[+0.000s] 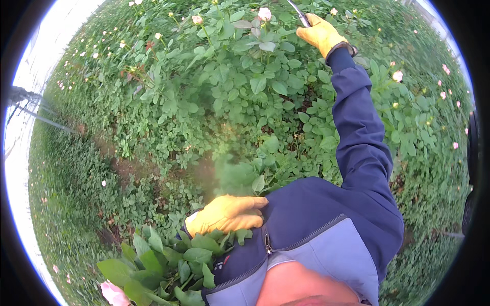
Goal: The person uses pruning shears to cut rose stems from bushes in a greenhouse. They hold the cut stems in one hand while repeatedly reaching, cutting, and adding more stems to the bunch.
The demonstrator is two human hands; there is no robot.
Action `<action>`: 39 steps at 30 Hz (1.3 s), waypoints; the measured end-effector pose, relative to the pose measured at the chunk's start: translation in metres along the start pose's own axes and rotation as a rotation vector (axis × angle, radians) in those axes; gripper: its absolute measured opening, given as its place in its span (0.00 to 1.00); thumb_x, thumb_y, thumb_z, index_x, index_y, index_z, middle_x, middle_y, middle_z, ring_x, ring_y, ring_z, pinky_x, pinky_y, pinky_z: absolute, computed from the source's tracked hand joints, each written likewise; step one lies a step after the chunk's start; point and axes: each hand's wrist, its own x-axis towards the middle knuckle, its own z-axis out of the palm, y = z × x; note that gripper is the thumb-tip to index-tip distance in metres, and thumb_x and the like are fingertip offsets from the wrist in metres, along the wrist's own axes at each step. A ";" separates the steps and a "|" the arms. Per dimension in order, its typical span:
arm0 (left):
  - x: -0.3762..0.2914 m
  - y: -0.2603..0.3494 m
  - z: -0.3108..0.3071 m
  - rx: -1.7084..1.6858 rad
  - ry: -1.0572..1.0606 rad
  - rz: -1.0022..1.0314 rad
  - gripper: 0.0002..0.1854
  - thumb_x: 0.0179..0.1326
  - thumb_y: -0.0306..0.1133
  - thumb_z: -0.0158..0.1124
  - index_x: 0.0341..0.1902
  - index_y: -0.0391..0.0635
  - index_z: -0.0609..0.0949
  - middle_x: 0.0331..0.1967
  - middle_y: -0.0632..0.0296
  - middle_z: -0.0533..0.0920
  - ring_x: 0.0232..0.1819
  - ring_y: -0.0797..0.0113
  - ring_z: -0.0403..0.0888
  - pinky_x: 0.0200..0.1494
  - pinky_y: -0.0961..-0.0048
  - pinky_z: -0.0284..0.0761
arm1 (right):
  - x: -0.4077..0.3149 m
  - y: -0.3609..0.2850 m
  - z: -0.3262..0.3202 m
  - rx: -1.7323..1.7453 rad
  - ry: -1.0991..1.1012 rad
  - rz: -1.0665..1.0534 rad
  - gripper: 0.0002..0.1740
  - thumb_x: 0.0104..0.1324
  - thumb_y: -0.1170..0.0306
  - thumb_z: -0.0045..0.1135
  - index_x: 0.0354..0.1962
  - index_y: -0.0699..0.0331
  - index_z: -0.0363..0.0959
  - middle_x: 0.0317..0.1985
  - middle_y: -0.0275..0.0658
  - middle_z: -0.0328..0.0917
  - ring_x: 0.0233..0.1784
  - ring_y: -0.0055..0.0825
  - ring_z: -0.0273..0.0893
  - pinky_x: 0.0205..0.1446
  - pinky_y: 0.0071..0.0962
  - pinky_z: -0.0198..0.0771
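Observation:
My right hand, in a yellow work glove, reaches out over the rose bushes at the top. It grips metal pruning shears, whose far end runs out of the picture. A pale pink rose stands left of the shears. My left hand, also gloved in yellow, is bent across my navy jacket, fingers curled. Against my left side rests a leafy bundle of rose stems, between arm and jacket, with a pink bloom at its lower end. What lies inside the left palm is hidden.
Dense rose bushes surround me, dotted with pink blooms and buds, among them an opening bud and another rose right of my arm. Brown soil shows between plants. A thin bar crosses at the left.

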 end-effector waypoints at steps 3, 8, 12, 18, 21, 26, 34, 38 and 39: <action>-0.041 -0.021 -0.026 0.026 0.028 0.127 0.28 0.71 0.40 0.73 0.72 0.46 0.78 0.44 0.51 0.91 0.45 0.50 0.90 0.47 0.60 0.84 | -0.034 -0.003 -0.004 -0.141 -0.011 0.087 0.25 0.65 0.54 0.63 0.55 0.56 0.76 0.48 0.45 0.82 0.52 0.43 0.81 0.58 0.39 0.75; -0.088 -0.042 -0.059 -0.017 0.003 0.218 0.29 0.70 0.41 0.75 0.70 0.47 0.79 0.41 0.53 0.91 0.42 0.50 0.90 0.44 0.59 0.84 | -0.077 0.001 0.004 -0.353 -0.145 0.083 0.11 0.73 0.57 0.49 0.41 0.54 0.68 0.35 0.42 0.63 0.42 0.39 0.68 0.54 0.33 0.68; -0.116 -0.050 -0.068 -0.033 0.026 0.180 0.28 0.70 0.42 0.75 0.70 0.47 0.80 0.41 0.52 0.91 0.40 0.49 0.90 0.43 0.59 0.84 | -0.097 -0.009 0.018 -0.485 -0.303 0.100 0.10 0.73 0.57 0.47 0.40 0.52 0.68 0.34 0.40 0.60 0.39 0.37 0.63 0.49 0.33 0.66; -0.143 -0.055 -0.076 -0.062 0.062 0.145 0.30 0.69 0.36 0.74 0.70 0.37 0.79 0.48 0.46 0.91 0.46 0.52 0.91 0.52 0.63 0.86 | -0.104 -0.061 0.056 -0.478 -0.412 0.165 0.11 0.73 0.57 0.51 0.44 0.54 0.70 0.37 0.43 0.71 0.41 0.45 0.70 0.51 0.41 0.70; -0.151 -0.054 -0.079 -0.068 0.081 0.094 0.30 0.69 0.36 0.75 0.71 0.37 0.79 0.49 0.46 0.91 0.48 0.54 0.91 0.53 0.63 0.85 | -0.092 -0.077 0.083 -0.575 -0.452 0.270 0.19 0.72 0.55 0.54 0.53 0.56 0.76 0.48 0.47 0.83 0.56 0.52 0.82 0.61 0.45 0.76; -0.164 -0.053 -0.083 -0.156 0.134 -0.038 0.33 0.68 0.34 0.74 0.74 0.36 0.77 0.52 0.45 0.90 0.51 0.58 0.90 0.57 0.66 0.84 | -0.089 -0.072 0.129 -0.681 -0.508 0.237 0.21 0.70 0.59 0.59 0.58 0.56 0.78 0.59 0.47 0.85 0.62 0.52 0.84 0.65 0.52 0.77; -0.143 -0.047 -0.102 0.014 0.225 0.059 0.31 0.65 0.30 0.77 0.71 0.40 0.79 0.44 0.54 0.92 0.38 0.59 0.91 0.44 0.67 0.85 | -0.115 -0.076 0.136 -0.437 -0.473 0.360 0.18 0.68 0.62 0.60 0.53 0.59 0.79 0.53 0.50 0.85 0.57 0.51 0.85 0.60 0.47 0.79; -0.129 -0.036 -0.114 -0.064 0.117 -0.156 0.32 0.69 0.27 0.70 0.77 0.37 0.75 0.52 0.48 0.89 0.49 0.66 0.87 0.56 0.70 0.81 | -0.121 -0.076 0.114 -0.323 -0.348 0.342 0.19 0.67 0.63 0.60 0.53 0.60 0.80 0.50 0.51 0.87 0.56 0.54 0.85 0.60 0.48 0.79; -0.125 -0.035 -0.116 -0.065 0.105 -0.150 0.32 0.70 0.27 0.70 0.77 0.37 0.75 0.52 0.48 0.89 0.49 0.66 0.87 0.56 0.70 0.81 | -0.119 -0.075 0.112 -0.334 -0.335 0.332 0.18 0.67 0.63 0.58 0.52 0.60 0.81 0.50 0.52 0.87 0.56 0.55 0.85 0.60 0.49 0.79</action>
